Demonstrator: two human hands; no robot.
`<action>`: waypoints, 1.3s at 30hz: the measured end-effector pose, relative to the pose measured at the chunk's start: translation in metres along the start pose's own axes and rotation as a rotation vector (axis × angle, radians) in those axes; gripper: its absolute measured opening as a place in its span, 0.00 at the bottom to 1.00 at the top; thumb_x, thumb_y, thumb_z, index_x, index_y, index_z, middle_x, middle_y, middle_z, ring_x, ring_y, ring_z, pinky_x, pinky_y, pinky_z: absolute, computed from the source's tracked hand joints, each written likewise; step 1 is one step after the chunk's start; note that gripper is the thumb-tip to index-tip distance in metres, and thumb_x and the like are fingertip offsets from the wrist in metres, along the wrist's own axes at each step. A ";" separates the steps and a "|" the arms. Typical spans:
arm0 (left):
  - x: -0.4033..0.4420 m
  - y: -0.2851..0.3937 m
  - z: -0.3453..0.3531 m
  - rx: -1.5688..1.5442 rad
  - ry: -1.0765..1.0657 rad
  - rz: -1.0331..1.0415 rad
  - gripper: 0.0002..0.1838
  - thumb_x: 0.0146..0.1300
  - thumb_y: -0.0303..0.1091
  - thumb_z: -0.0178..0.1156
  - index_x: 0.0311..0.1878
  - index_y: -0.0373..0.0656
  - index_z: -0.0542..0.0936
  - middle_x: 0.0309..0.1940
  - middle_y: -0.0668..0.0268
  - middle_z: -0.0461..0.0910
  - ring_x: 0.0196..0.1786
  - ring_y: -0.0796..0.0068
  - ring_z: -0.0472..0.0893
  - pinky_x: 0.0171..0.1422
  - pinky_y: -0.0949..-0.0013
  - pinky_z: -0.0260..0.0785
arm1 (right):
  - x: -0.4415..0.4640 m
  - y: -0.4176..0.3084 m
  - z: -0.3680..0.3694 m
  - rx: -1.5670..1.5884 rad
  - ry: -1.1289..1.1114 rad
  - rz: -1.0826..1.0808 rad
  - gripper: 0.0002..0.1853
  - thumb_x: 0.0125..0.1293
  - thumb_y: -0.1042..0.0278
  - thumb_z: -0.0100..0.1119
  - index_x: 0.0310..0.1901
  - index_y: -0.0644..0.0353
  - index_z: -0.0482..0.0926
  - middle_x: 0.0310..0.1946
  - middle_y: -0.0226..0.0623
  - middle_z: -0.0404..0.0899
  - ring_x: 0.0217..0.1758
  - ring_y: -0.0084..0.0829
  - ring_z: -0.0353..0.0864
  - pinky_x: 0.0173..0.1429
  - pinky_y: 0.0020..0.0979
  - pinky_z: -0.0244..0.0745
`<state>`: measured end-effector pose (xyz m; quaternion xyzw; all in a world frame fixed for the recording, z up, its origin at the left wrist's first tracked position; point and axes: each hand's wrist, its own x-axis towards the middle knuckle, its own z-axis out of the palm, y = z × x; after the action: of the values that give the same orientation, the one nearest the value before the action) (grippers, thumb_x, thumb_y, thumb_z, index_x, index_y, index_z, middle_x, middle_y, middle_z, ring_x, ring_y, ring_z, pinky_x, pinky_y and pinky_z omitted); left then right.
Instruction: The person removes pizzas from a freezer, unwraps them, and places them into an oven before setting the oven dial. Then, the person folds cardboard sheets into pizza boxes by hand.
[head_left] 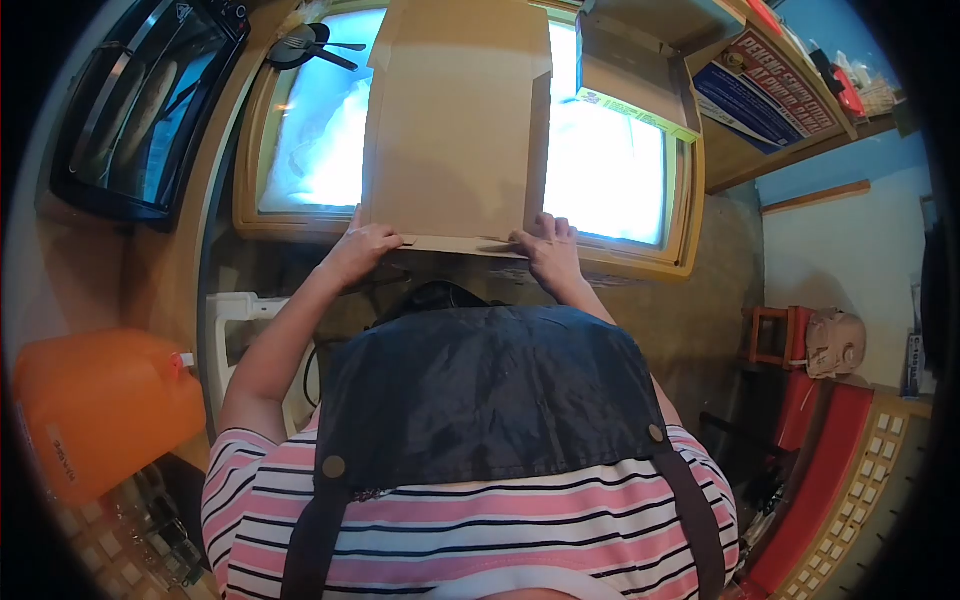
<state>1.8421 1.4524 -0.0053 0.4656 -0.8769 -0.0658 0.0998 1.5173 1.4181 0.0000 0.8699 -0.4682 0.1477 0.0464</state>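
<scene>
A large flat piece of brown cardboard (455, 130) lies across a lit, glass-topped case (690, 215), with folded edges along its right side and its near end. My left hand (362, 250) pinches the near left corner of the cardboard. At the near right corner, my right hand (548, 250) grips the folded flap between thumb and fingers. The near flap stretches between both hands, just over the front edge of the case.
An open cardboard box (640, 75) sits at the case's back right. Black utensils (305, 45) lie at its back left. A toaster oven (150, 100) and an orange container (105, 410) are on the left; a red stool (775, 335) stands right.
</scene>
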 end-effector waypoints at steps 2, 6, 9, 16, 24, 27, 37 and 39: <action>0.003 0.000 0.002 0.053 -0.009 0.012 0.10 0.51 0.23 0.49 0.36 0.46 0.74 0.31 0.65 0.73 0.44 0.64 0.75 0.65 0.46 0.44 | 0.008 0.009 0.006 0.007 -0.142 -0.071 0.09 0.52 0.66 0.53 0.35 0.51 0.79 0.38 0.41 0.67 0.44 0.39 0.68 0.45 0.38 0.66; 0.008 -0.005 0.000 0.080 0.019 0.035 0.10 0.49 0.26 0.54 0.36 0.45 0.74 0.30 0.63 0.72 0.43 0.63 0.74 0.64 0.49 0.50 | 0.035 0.021 0.005 0.188 -0.444 -0.154 0.09 0.52 0.69 0.52 0.34 0.56 0.79 0.35 0.40 0.72 0.40 0.38 0.76 0.42 0.36 0.72; 0.016 -0.011 0.000 -0.040 -0.013 0.005 0.08 0.50 0.33 0.57 0.34 0.44 0.74 0.31 0.62 0.72 0.43 0.62 0.74 0.58 0.54 0.57 | 0.052 0.040 0.011 0.353 -0.528 -0.306 0.08 0.49 0.70 0.54 0.31 0.58 0.79 0.30 0.42 0.77 0.34 0.40 0.78 0.41 0.37 0.73; 0.028 -0.015 -0.007 -0.144 -0.120 0.041 0.11 0.52 0.39 0.58 0.32 0.41 0.73 0.31 0.59 0.71 0.37 0.56 0.73 0.42 0.60 0.66 | 0.077 0.028 -0.007 0.557 -0.840 -0.062 0.06 0.49 0.74 0.55 0.29 0.62 0.79 0.25 0.40 0.79 0.30 0.38 0.79 0.36 0.32 0.73; 0.025 -0.008 -0.003 -0.176 -0.021 -0.022 0.15 0.54 0.45 0.56 0.33 0.42 0.73 0.30 0.58 0.73 0.36 0.56 0.75 0.38 0.58 0.66 | 0.087 -0.013 0.007 0.268 -0.645 -0.210 0.13 0.54 0.60 0.54 0.26 0.61 0.79 0.23 0.47 0.77 0.32 0.45 0.78 0.37 0.39 0.72; 0.032 -0.018 -0.004 -0.262 -0.106 -0.157 0.17 0.52 0.47 0.58 0.34 0.42 0.73 0.32 0.58 0.74 0.37 0.58 0.75 0.38 0.60 0.66 | 0.077 -0.027 -0.014 0.454 -0.532 0.033 0.14 0.57 0.57 0.51 0.30 0.60 0.79 0.27 0.48 0.78 0.35 0.46 0.77 0.40 0.40 0.71; 0.047 0.010 0.000 0.069 0.242 0.186 0.26 0.45 0.45 0.64 0.47 0.44 0.72 0.38 0.61 0.72 0.43 0.61 0.72 0.46 0.62 0.64 | 0.063 -0.013 0.033 0.602 -0.465 0.095 0.12 0.57 0.58 0.54 0.36 0.56 0.76 0.33 0.47 0.78 0.38 0.44 0.78 0.44 0.39 0.72; 0.046 0.022 0.019 0.121 0.194 0.168 0.27 0.45 0.44 0.64 0.48 0.44 0.71 0.40 0.61 0.71 0.45 0.61 0.71 0.48 0.60 0.62 | 0.064 -0.015 0.032 0.530 -0.468 0.122 0.11 0.53 0.60 0.58 0.33 0.58 0.76 0.33 0.43 0.77 0.40 0.41 0.76 0.41 0.39 0.71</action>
<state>1.7950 1.4266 -0.0145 0.3998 -0.9014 0.0410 0.1608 1.5697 1.3688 -0.0104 0.8324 -0.4627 0.0630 -0.2982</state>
